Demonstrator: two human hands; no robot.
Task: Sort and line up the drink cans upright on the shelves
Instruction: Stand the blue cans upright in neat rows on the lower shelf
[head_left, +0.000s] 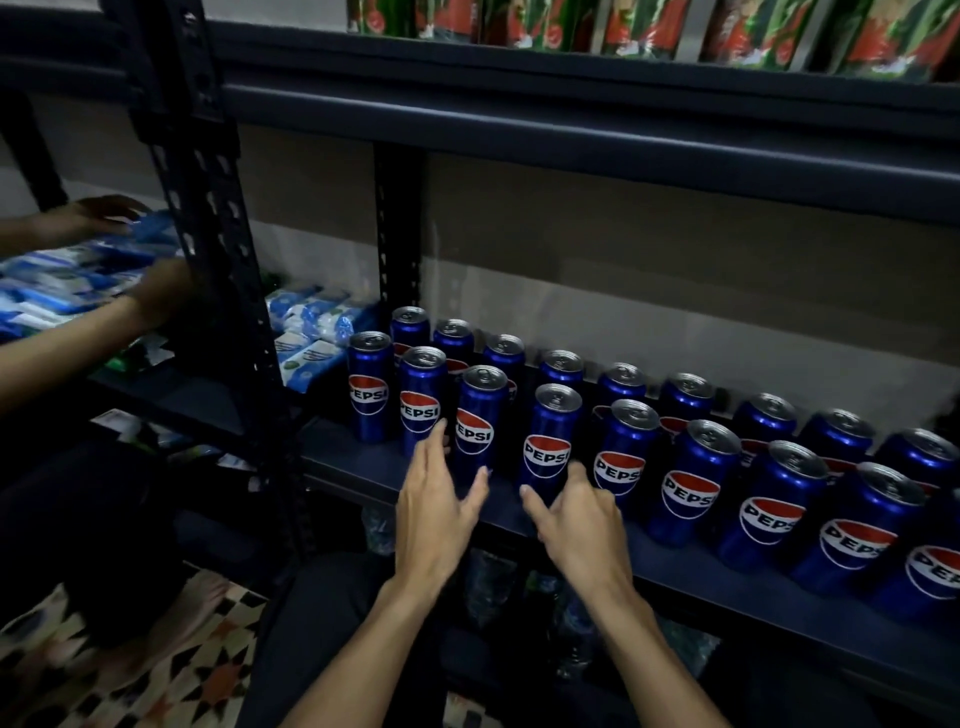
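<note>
The dark metal shelf (691, 577) carries everything; across it the Pepsi cans (691, 483) stand upright in two rows, front and back, running from left of centre out to the right edge; the left end looks less even than the right. I judge them to be full, so fairly heavy for their girth; slim and tall, they would tip readily; the walls are stiff but could dent, and the gloss looks slick, so I would take each round the middle of the body, not by the rim.

The rack's upright post (208, 218) bounds the left; beyond it another person's hand (156, 296) works among blue packets; blue-and-white packets (317, 332) lie just beside the leftmost cans and limit any shift that way; the close neighbours leave little finger room.

My left hand (434, 512) is spread wide, fingers straight, straddling the third front can (480, 415) without gripping it; my right hand (576, 525) is loosely curled at the foot of the fourth front can (553, 441), holding nothing that I can see.
</note>
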